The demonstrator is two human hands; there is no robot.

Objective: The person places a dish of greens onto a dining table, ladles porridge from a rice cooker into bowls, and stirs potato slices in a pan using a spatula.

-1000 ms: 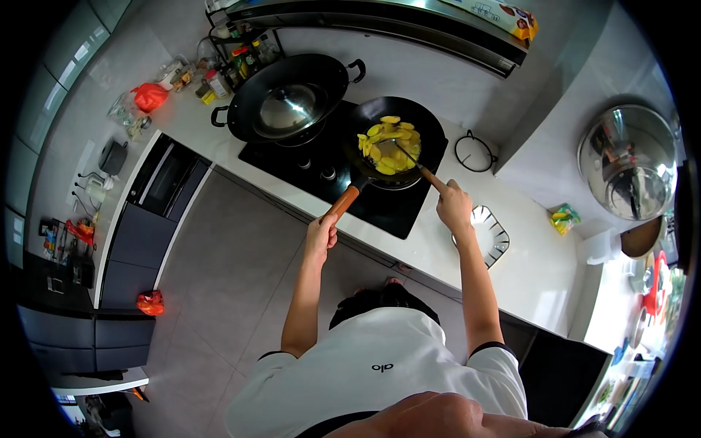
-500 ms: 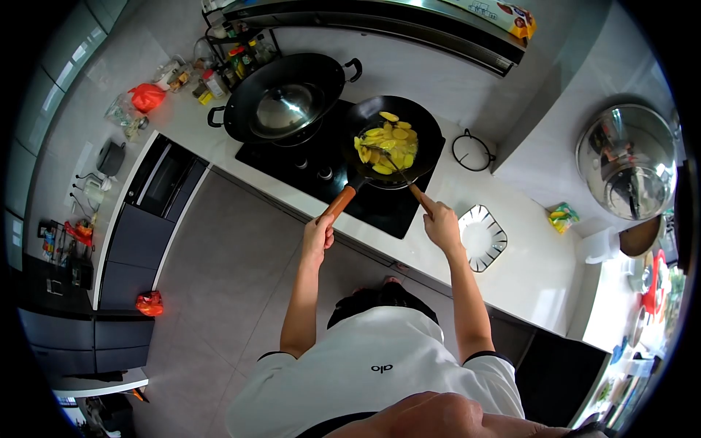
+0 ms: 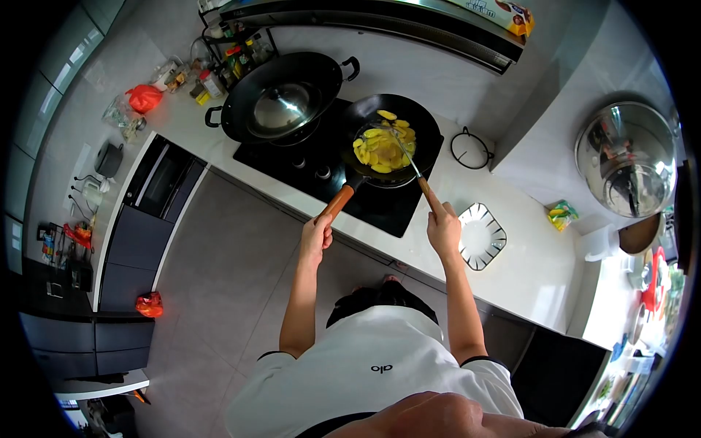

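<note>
My left hand [image 3: 316,237] is closed around the wooden handle of a black frying pan [image 3: 428,130], which sits over the right side of the cooktop [image 3: 372,220]. Yellow food slices [image 3: 380,155], perhaps potato, lie in the pan. In my right hand [image 3: 443,230] is the wooden handle of a metal spatula [image 3: 410,158]; its shaft reaches over the rim. The spatula's head is among the slices and hard to make out. To the right of my right hand, a white dish with dark stripes [image 3: 482,237] rests on the counter.
A large black wok [image 3: 237,109] with a shiny domed metal lid [image 3: 285,109] occupies the left side of the cooktop. Behind the pan's right is a black ring stand [image 3: 471,150]. The range hood [image 3: 380,28] hangs above. Seasoning bottles [image 3: 237,62] stand back left.
The spatula's head has moved away from me, toward the pan's far side, and its shaft shows more. My right hand has shifted slightly; my left hand keeps its grip on the pan handle.
</note>
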